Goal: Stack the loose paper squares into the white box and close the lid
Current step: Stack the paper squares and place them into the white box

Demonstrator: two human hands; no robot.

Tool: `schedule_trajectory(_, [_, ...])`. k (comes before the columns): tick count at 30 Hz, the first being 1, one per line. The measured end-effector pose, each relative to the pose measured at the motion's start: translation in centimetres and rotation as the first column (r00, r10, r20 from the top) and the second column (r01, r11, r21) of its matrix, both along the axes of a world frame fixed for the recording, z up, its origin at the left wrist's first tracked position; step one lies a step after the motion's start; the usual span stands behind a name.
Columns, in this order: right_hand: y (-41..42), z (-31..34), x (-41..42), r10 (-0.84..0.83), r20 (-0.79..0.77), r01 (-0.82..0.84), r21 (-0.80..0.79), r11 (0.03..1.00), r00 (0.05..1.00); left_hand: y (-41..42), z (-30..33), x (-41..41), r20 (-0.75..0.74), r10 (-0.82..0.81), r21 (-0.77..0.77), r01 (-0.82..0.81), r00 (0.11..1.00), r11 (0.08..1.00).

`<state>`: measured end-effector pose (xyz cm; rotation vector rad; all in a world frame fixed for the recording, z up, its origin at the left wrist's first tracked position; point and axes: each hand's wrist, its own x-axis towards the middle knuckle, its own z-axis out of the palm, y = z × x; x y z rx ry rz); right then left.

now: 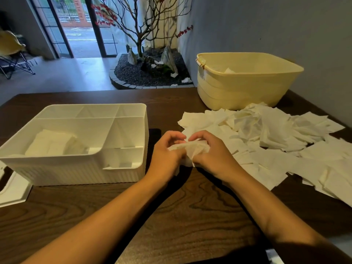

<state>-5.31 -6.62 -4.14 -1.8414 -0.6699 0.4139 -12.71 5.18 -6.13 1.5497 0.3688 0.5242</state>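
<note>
A white box (118,174) with several compartments stands open on the left of the dark wooden table. A stack of paper squares (55,143) lies in its large compartment. Between the box and a big heap of loose paper squares (276,134) on the right, my left hand (165,155) and my right hand (211,153) both grip one crumpled paper square (192,149) just above the table. The white lid (13,191) lies flat at the left edge, partly under the box.
A pale yellow tub (243,86) stands at the back right of the table (190,216), behind the paper heap. A wall runs along the right side. Beyond the table are an indoor rock garden with a bare tree and a glass door.
</note>
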Motion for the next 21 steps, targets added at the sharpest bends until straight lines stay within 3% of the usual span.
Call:
schedule_trajectory(3, [-0.8,0.5,1.0,-0.054,0.038,0.055,-0.025,0.998,0.998,0.8,0.5,0.1,-0.142,-0.088,0.205,0.116,0.986,0.972])
schedule_trajectory(5, [-1.1,1.6,1.9,-0.027,0.079,0.026,0.016,1.0,0.997,1.0,0.8,0.2,-0.205,-0.15,0.22,0.195,0.967,0.956])
schedule_trajectory(8, [-0.8,3.0,2.6,0.071,0.111,-0.075,0.032,0.997,0.991,0.7,0.6,0.5,-0.148,-0.133,0.241,0.166,0.98,0.956])
schedule_trajectory(12, [-0.7,3.3,3.0,0.103,0.175,-0.11,0.031,0.993,0.979,0.6,0.0,0.6,-0.129,-0.137,0.108,0.151,0.982,0.983])
schedule_trajectory(14, [-1.3,3.2,4.0,-0.034,0.246,0.011,0.094,0.995,0.969,0.7,0.0,0.6,-0.141,-0.16,-0.002,0.161,0.977,0.987])
schedule_trajectory(16, [-2.4,3.1,5.9,-0.235,0.396,0.218,0.088,0.972,0.888,0.6,0.2,0.7,-0.131,-0.167,-0.049,0.162,0.977,0.986])
schedule_trajectory(18, [-3.8,3.3,8.0,-0.263,0.558,0.369,-0.084,0.925,0.787,0.4,0.6,1.0,-0.115,-0.17,-0.09,0.16,0.979,0.983])
schedule_trajectory(21, [-5.2,3.6,10.5,-0.048,0.53,0.372,-0.525,0.765,0.847,0.2,1.3,2.0,-0.114,-0.17,-0.159,0.151,0.979,0.976])
